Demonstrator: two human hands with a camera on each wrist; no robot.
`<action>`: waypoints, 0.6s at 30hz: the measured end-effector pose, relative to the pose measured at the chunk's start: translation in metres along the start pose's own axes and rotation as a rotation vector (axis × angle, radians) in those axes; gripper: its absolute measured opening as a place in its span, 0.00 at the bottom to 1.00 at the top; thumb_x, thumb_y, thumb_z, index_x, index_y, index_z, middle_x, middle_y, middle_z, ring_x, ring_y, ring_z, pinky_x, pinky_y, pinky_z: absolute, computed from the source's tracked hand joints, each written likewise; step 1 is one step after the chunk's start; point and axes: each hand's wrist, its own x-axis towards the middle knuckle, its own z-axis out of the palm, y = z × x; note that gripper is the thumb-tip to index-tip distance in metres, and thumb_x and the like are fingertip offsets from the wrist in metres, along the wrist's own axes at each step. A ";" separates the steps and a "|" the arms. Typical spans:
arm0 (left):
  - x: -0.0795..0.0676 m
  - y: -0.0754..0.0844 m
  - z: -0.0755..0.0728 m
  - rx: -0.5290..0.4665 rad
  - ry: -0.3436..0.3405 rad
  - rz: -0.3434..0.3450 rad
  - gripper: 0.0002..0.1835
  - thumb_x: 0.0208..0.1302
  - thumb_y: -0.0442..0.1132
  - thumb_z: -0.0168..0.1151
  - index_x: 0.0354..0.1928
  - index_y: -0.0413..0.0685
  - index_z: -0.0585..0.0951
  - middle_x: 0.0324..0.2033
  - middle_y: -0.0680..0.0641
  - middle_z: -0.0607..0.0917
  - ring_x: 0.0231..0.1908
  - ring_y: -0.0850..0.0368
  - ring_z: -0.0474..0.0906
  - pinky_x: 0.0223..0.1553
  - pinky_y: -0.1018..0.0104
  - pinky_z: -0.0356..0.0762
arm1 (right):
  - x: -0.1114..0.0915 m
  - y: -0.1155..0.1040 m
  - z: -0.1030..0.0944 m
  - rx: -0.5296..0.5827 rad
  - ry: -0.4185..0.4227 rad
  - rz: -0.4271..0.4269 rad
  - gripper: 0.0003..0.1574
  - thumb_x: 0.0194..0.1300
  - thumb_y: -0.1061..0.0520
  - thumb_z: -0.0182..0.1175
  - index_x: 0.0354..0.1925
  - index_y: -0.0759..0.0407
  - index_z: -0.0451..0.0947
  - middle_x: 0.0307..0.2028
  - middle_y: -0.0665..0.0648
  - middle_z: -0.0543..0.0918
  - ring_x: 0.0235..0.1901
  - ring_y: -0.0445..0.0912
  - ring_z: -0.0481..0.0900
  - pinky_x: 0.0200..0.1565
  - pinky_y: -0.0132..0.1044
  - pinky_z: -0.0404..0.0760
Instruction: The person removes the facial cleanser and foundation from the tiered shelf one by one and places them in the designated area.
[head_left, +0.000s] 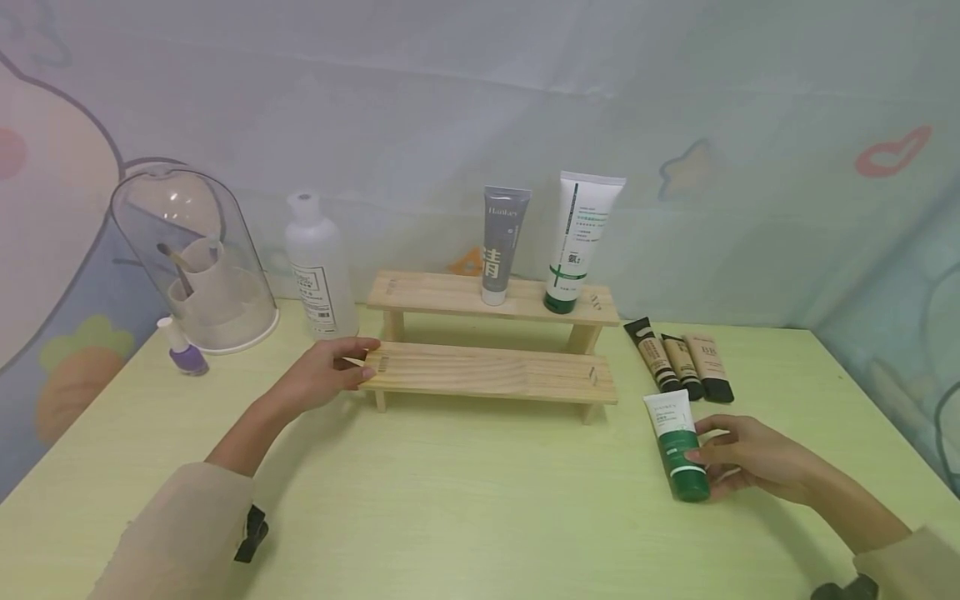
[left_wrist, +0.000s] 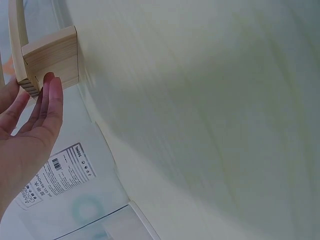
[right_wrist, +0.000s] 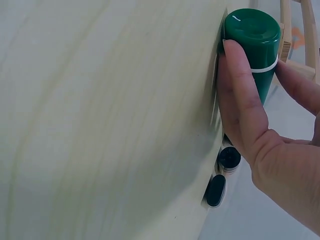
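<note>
1. Much of the green-and-white tube [head_left: 672, 433] is covered by fingers in the right wrist view, and whether it touches the desk [head_left: 480, 508] is hard to tell. It is right of the two-tier wooden stand [head_left: 487, 371], near three small tubes [head_left: 678, 364].
2. The right hand [head_left: 757, 458] grips that tube between thumb and curled fingers, near its glossy, rounded green cap.
3. The left hand [head_left: 333, 373] pinches the left end of the stand's lower board, thumb and fingers barely parted; the left wrist view cuts off most of the stand.
4. Pale grain runs along the flat boards, where a grey tube [head_left: 504, 242] and a white tube [head_left: 585, 233] stand upright on their caps.
5. A clear dome [head_left: 225, 283] covers a cup with a brush (its contents blur through the plastic); purple nail polish [head_left: 187, 357] sits just beside it.
6. The grey tube reads "HanKey", one small tube "BB", and the translucent bottle [head_left: 318, 258] "500ML"; the gripped tube's small print is illegible.
</note>
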 end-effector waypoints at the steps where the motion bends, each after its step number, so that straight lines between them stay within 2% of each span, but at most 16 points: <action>1: 0.000 0.000 0.000 0.000 -0.001 0.000 0.23 0.63 0.28 0.53 0.58 0.24 0.65 0.50 0.26 0.71 0.46 0.40 0.75 0.43 0.60 0.79 | 0.000 0.000 0.000 0.000 -0.002 0.001 0.38 0.64 0.58 0.56 0.58 0.78 0.47 0.38 0.61 0.75 0.33 0.50 0.78 0.36 0.46 0.82; 18: 0.000 -0.001 0.000 -0.001 -0.006 -0.002 0.23 0.63 0.29 0.53 0.59 0.25 0.65 0.51 0.27 0.71 0.46 0.40 0.74 0.43 0.60 0.79 | -0.007 0.004 0.000 0.027 -0.031 -0.003 0.41 0.65 0.60 0.54 0.61 0.80 0.42 0.38 0.62 0.73 0.33 0.52 0.79 0.38 0.52 0.81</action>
